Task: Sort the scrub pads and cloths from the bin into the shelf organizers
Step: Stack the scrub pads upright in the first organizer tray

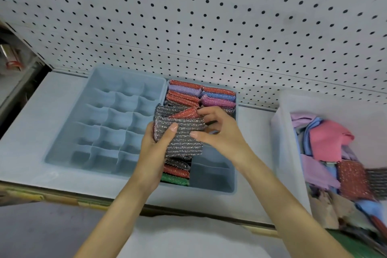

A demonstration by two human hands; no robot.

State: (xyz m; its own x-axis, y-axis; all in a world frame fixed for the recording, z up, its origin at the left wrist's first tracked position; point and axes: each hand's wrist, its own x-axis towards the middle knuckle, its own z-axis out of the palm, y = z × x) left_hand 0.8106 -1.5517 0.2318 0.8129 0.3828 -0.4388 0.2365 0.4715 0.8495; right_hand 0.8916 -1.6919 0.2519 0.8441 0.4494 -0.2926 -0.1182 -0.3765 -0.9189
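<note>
Sorting at the shelf, head view. Both hands hold a small stack of grey scrub pads (184,142) just above the middle of the right organizer (213,176). The top pad lies nearly flat, face up, with its long axis running left to right and its ribbing parallel to that axis. The left hand (155,142) has its grip clamped on the stack's left end, thumb laid across the top face. The right hand (219,132) has its grip closed on the right end, thumb on top and fingers curled over the far edge beside a tilted red pad (184,113).

Filed pads stand on edge in rows in this organizer, long axes left to right. The left organizer (100,119) shows bare cells. The bin (287,132), at the right on the shelf (25,132), holds crumpled cloths (328,138) and a red scrub pad (354,180). A pegboard (188,16) stands behind.
</note>
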